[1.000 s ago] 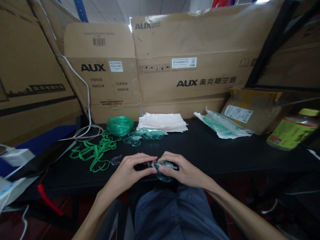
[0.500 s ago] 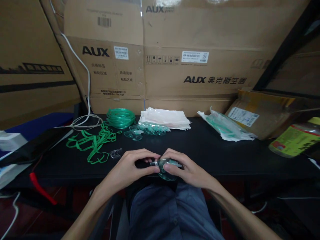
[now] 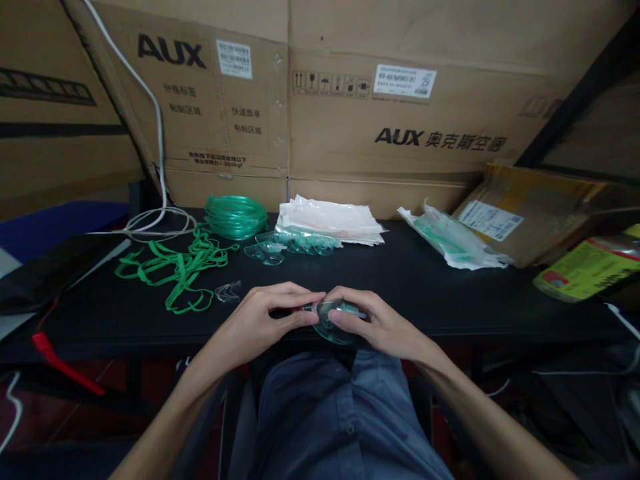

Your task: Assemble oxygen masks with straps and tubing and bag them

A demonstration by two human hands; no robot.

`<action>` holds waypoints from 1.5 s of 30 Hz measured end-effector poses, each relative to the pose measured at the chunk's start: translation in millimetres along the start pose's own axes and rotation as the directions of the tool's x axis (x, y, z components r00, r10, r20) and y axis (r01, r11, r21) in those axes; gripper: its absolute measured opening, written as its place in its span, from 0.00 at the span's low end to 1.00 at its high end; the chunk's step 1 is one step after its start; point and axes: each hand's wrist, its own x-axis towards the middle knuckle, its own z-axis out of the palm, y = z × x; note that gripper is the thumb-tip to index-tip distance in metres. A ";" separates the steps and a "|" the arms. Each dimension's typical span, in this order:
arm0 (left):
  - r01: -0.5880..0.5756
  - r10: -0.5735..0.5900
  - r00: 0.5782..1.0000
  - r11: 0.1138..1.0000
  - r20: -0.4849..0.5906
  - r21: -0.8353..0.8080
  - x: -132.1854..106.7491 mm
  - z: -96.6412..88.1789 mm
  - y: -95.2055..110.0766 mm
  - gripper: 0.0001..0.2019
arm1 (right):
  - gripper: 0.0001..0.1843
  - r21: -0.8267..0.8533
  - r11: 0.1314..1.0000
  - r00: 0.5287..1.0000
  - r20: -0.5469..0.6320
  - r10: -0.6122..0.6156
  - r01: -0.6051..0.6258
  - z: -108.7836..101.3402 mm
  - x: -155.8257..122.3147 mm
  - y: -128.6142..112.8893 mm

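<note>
Both hands meet at the near edge of a black table point(image 3: 400, 293), over my lap. A clear, green-tinted plastic mask point(image 3: 334, 328) is between them. My left hand point(image 3: 265, 320) pinches its left side with curled fingers. My right hand point(image 3: 373, 323) is wrapped round its right side, thumb on top. Just left of the hands lies a small clear plastic piece point(image 3: 229, 291). Further back lie loose green straps point(image 3: 175, 267), a coil of green tubing point(image 3: 235, 217) and a row of clear masks point(image 3: 290, 243).
A stack of clear plastic bags point(image 3: 333, 220) and bagged mask sets point(image 3: 450, 240) lie at the back of the table. Large AUX cardboard boxes point(image 3: 350, 100) form a wall behind. A white cable point(image 3: 155, 220) loops at back left. A yellow-green bottle point(image 3: 585, 267) lies at right.
The camera has tilted downward, so the table and boxes sit higher in view. Both hands stay together on the mask, with only slight shifts of the fingers.
</note>
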 end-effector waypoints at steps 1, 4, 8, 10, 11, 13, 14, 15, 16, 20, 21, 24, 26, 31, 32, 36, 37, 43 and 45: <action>0.004 -0.004 1.000 1.000 0.006 -0.011 -0.3 -0.1 1.1 0.15 | 0.14 -0.001 1.000 1.000 -0.001 -0.001 0.001 -0.4 0.1 0.5; 0.020 -0.020 1.000 0.999 0.008 -0.031 -1.2 -0.3 4.2 0.14 | 0.15 0.004 1.000 1.000 -0.002 0.002 -0.002 -1.0 -0.1 2.1; 0.056 -0.056 0.998 0.997 -0.007 -0.048 -1.6 0.3 2.5 0.15 | 0.15 0.009 1.000 1.000 0.000 0.002 -0.002 -0.8 -0.3 2.5; 0.094 -0.095 0.995 0.991 -0.012 -0.091 -1.6 1.2 -0.5 0.18 | 0.15 0.008 1.000 1.000 0.005 -0.004 0.004 -0.9 -0.3 1.8; 0.112 -0.115 0.993 0.986 -0.014 -0.120 -1.5 1.7 -1.8 0.20 | 0.15 0.011 1.000 1.000 0.011 -0.006 0.006 -1.0 -0.3 1.4; 0.122 -0.125 0.992 0.981 -0.013 -0.154 -1.2 2.4 -3.0 0.21 | 0.15 0.012 1.000 1.000 0.020 -0.010 0.010 -1.6 -0.3 0.8; 0.113 -0.116 0.993 0.982 -0.012 -0.152 -0.8 2.5 -2.8 0.20 | 0.15 0.009 1.000 1.000 0.020 -0.012 0.012 -1.9 -0.4 0.7; 0.099 -0.102 0.995 0.985 -0.013 -0.140 -0.5 2.5 -2.1 0.18 | 0.15 0.003 1.000 1.000 0.019 -0.013 0.013 -2.2 -0.4 0.6; 0.086 -0.089 0.996 0.988 -0.015 -0.125 -0.1 2.4 -1.0 0.16 | 0.14 -0.001 1.000 1.000 0.018 -0.014 0.014 -2.5 -0.4 0.7; 0.098 -0.103 0.994 0.986 -0.032 -0.134 1.3 2.3 3.3 0.13 | 0.13 0.021 0.999 0.999 0.015 -0.036 0.035 -2.9 -0.2 2.0; 0.107 -0.113 0.993 0.983 -0.032 -0.149 1.5 2.5 3.8 0.13 | 0.13 0.025 0.999 0.999 0.013 -0.042 0.041 -3.0 -0.1 2.4; 0.118 -0.127 0.991 0.976 -0.037 -0.182 2.3 2.9 3.4 0.11 | 0.13 0.018 0.999 0.999 0.007 -0.050 0.050 -3.0 0.0 3.0; 0.117 -0.127 0.991 0.975 -0.043 -0.187 2.8 2.8 2.4 0.11 | 0.12 0.007 0.998 0.998 -0.001 -0.056 0.056 -2.8 0.1 2.7; 0.098 -0.107 0.994 0.977 -0.037 -0.188 3.5 3.4 -0.2 0.10 | 0.10 -0.037 0.994 0.994 -0.021 -0.105 0.104 -2.2 0.4 0.7; 0.097 -0.107 0.993 0.977 -0.042 -0.190 3.3 3.9 -0.2 0.10 | 0.10 -0.050 0.992 0.993 -0.020 -0.113 0.112 -2.1 0.4 0.4; 0.136 -0.156 0.985 0.963 -0.069 -0.233 2.6 6.3 1.9 0.09 | 0.07 -0.104 0.987 0.991 -0.037 -0.130 0.126 -1.9 0.3 0.4; 0.155 -0.178 0.981 0.956 -0.072 -0.248 2.6 6.8 2.6 0.09 | 0.08 -0.114 0.985 0.990 -0.039 -0.136 0.131 -1.6 0.2 0.6; 0.262 -0.300 0.953 0.893 -0.048 -0.366 3.2 10.2 4.2 0.11 | 0.09 -0.109 0.983 0.985 -0.074 -0.154 0.145 2.2 -0.4 2.5; 0.284 -0.332 0.942 0.863 -0.045 -0.419 3.5 12.5 4.1 0.11 | 0.09 -0.105 0.985 0.985 -0.087 -0.150 0.140 3.1 -1.6 2.4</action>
